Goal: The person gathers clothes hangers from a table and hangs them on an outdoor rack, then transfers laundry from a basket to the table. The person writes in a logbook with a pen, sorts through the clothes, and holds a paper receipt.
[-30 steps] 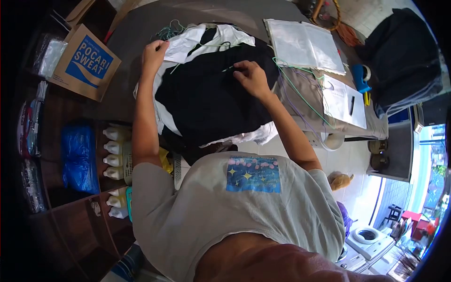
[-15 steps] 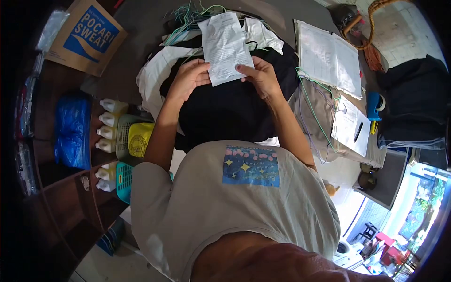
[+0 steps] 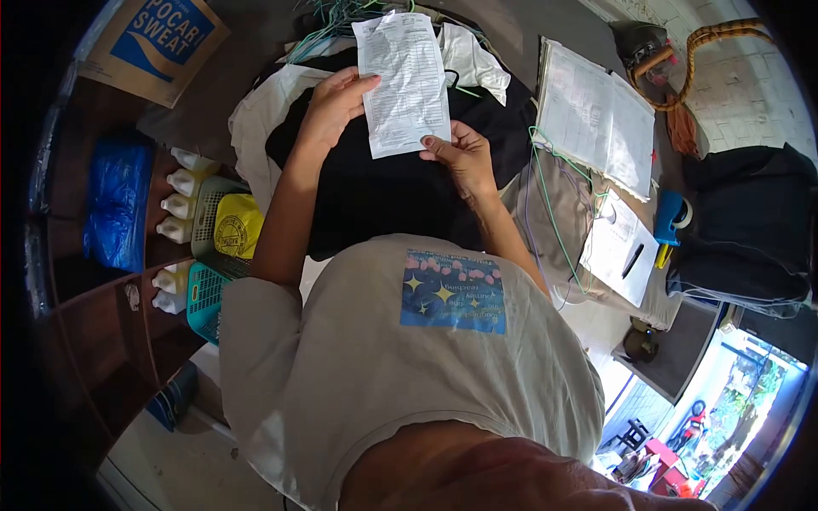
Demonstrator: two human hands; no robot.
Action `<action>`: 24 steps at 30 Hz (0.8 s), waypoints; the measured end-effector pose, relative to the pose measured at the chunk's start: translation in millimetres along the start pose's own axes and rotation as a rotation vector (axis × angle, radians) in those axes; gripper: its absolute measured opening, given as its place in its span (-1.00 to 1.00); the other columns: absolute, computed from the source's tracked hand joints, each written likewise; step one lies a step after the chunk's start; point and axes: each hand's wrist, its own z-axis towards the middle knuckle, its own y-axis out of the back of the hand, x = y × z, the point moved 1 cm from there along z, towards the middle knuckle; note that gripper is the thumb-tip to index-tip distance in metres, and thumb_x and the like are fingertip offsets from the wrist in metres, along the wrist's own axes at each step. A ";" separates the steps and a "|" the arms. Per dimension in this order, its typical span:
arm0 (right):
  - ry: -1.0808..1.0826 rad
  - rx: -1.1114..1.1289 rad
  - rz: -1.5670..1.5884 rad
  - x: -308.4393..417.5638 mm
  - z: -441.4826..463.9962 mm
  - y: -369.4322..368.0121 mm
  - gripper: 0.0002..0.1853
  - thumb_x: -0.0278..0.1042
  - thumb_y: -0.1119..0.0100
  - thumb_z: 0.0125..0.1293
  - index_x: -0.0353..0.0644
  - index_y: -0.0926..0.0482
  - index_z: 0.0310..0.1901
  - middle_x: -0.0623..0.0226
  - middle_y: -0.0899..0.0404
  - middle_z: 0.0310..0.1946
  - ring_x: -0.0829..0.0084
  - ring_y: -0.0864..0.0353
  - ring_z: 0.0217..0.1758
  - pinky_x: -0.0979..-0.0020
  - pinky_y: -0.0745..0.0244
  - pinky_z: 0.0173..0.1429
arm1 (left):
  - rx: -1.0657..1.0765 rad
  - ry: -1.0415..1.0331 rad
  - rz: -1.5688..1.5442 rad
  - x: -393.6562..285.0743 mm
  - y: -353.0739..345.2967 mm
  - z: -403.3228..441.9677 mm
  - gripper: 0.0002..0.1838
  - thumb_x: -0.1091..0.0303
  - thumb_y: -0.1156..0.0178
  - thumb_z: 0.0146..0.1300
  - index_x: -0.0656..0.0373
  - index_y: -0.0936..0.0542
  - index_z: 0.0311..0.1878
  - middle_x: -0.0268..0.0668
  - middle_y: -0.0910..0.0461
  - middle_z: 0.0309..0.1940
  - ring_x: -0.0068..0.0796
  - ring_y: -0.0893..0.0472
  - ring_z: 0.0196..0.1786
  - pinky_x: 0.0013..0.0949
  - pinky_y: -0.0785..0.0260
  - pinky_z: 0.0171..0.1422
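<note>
A creased white printed paper slip (image 3: pixel 404 89) is held up in front of me, its lines of print too small to read. My left hand (image 3: pixel 334 106) pinches its left edge about halfway up. At its lower right corner, my right hand (image 3: pixel 463 156) grips it between thumb and fingers. Beneath both hands lies a heap of black cloth (image 3: pixel 375 200). White cloth (image 3: pixel 264 115) shows at the left of the heap, and another white piece (image 3: pixel 477 64) at its upper right.
Right of the heap are an open record book (image 3: pixel 596 119), a paper sheet with a black pen (image 3: pixel 632 261), a blue tape dispenser (image 3: pixel 670 217) and green hangers (image 3: pixel 550 217). Shelves at left hold yellowish jugs (image 3: pixel 181 206), a blue plastic bundle (image 3: pixel 119 204) and baskets (image 3: pixel 204 298). A cardboard box (image 3: pixel 128 72) stands upper left.
My left hand has slid higher along the slip's left edge. The slip is now flatter and more fully opened, with more print showing. The view has shifted slightly.
</note>
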 end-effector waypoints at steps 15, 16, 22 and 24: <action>0.041 0.016 -0.013 -6.2 2.3 2.2 -0.83 -0.59 -0.18 0.14 -0.37 -0.52 -0.21 0.30 -0.60 -0.34 0.59 -0.57 -0.33 0.55 -0.55 -0.23 | -0.069 -0.111 -0.105 8.0 -3.8 24.1 -0.72 0.37 -0.17 0.16 0.30 -0.51 -0.08 -0.29 -0.58 -0.26 -0.55 -0.58 -0.20 -0.50 -0.41 -0.08; 0.033 0.006 -0.026 -5.5 1.8 1.8 -0.84 -0.58 -0.18 0.14 -0.35 -0.52 -0.21 0.32 -0.59 -0.35 0.60 -0.57 -0.34 0.56 -0.55 -0.22 | -0.060 -0.120 -0.119 12.1 -2.7 25.7 -0.72 0.38 -0.17 0.16 0.30 -0.52 -0.08 -0.29 -0.58 -0.26 -0.56 -0.58 -0.21 -0.51 -0.41 -0.08; 0.004 -0.018 -0.070 -9.0 2.8 4.4 -0.85 -0.55 -0.16 0.17 -0.35 -0.52 -0.22 0.33 -0.59 -0.36 0.61 -0.55 -0.34 0.57 -0.54 -0.23 | -0.084 -0.182 -0.139 19.6 -6.8 23.3 -0.72 0.43 -0.19 0.14 0.31 -0.52 -0.07 -0.29 -0.58 -0.22 -0.60 -0.54 -0.16 -0.54 -0.35 -0.02; 0.000 -0.010 -0.065 -10.6 3.7 5.1 -0.85 -0.54 -0.17 0.17 -0.35 -0.52 -0.22 0.32 -0.59 -0.35 0.61 -0.56 -0.35 0.57 -0.54 -0.23 | -0.074 -0.181 -0.152 20.3 -6.1 21.8 -0.71 0.43 -0.19 0.14 0.31 -0.51 -0.06 -0.29 -0.58 -0.20 -0.60 -0.54 -0.15 -0.54 -0.34 -0.01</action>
